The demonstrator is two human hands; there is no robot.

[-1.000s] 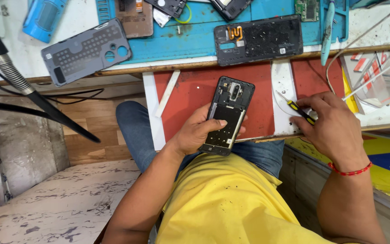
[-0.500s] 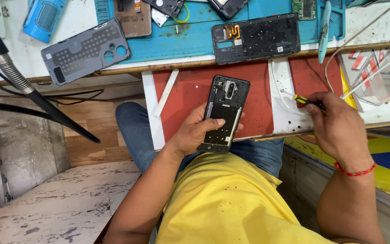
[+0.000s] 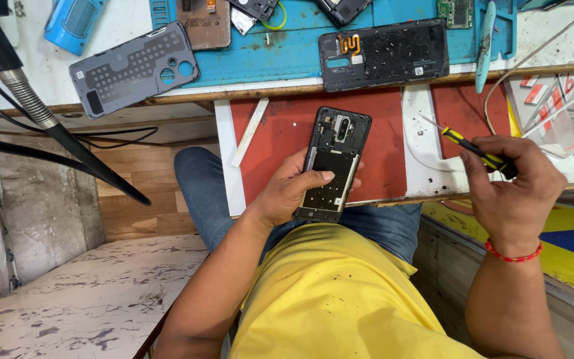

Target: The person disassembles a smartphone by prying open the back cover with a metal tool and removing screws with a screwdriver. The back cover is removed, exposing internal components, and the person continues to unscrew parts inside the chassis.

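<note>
My left hand point(image 3: 290, 193) grips an opened black phone point(image 3: 333, 163) with its back removed, the inner boards showing, held over a red pull-out board point(image 3: 280, 139). My thumb lies across the phone's lower half. To the right, my right hand point(image 3: 513, 189) holds a small screwdriver point(image 3: 466, 143) with a yellow and black handle, its thin tip pointing up-left, about a hand's width from the phone. A red band circles my right wrist.
A black phone back cover point(image 3: 386, 53) and a grey cover point(image 3: 134, 66) lie on the bench by a blue mat point(image 3: 280, 50). A white strip point(image 3: 249, 131) rests on the board. A dark stand arm point(image 3: 34, 113) crosses at left; clear packets point(image 3: 566, 100) sit at right.
My right hand has lifted off the board's right edge and raised the screwdriver, its tip now pointing toward the phone. The left hand keeps the phone in nearly the same place.
</note>
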